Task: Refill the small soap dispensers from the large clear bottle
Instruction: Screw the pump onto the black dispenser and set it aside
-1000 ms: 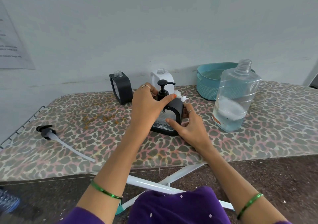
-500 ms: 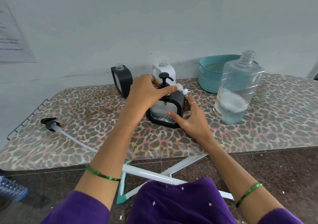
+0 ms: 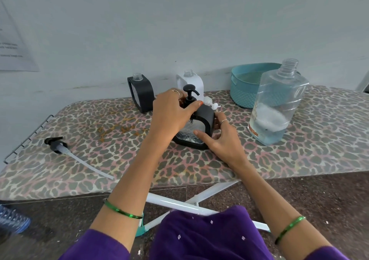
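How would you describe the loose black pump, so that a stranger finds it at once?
Start at the leopard-print ironing board and go to its left end, near the wire rack. The loose black pump lies there on its side, alone. Unlike the pump on the held dispenser, its long clear tube lies exposed.

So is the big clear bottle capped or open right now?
Open. The bottle stands upright with its threaded neck bare, no cap on it, and liquid only in its lower part.
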Tool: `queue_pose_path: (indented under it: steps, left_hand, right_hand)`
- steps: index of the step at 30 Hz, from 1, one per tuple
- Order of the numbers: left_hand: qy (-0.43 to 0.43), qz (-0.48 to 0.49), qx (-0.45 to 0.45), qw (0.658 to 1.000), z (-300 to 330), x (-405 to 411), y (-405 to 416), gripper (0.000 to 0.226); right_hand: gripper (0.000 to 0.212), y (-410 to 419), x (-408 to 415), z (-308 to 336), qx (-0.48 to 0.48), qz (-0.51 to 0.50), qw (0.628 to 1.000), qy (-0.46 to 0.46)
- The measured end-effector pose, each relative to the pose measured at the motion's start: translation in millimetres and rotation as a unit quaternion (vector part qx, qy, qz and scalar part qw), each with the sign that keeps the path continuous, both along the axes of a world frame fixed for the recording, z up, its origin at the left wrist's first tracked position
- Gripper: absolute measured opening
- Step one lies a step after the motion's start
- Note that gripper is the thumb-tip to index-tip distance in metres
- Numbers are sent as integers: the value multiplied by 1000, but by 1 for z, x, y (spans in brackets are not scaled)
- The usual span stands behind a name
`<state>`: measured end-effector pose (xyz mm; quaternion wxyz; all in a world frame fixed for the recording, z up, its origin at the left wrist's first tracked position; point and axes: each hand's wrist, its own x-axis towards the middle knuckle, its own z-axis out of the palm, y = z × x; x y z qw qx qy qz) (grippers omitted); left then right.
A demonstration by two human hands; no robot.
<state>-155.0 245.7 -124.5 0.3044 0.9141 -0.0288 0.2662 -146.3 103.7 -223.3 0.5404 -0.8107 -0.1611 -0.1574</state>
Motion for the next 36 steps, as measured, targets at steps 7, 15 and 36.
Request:
queue_pose_path:
  steps: [7, 15, 36]
  left_hand:
    - [4, -61, -7, 998, -4, 4, 13, 33]
    - [118, -188, -24, 975, 3, 18, 35, 28]
    - [47, -101, -56, 992, -23, 22, 15, 25]
  right_hand:
    - [50, 4, -3, 1, -5, 20, 1000, -10]
    - [55, 3, -2, 0, -15, 24, 999, -27]
    - [51, 4, 2, -4, -17, 12, 1000, -14]
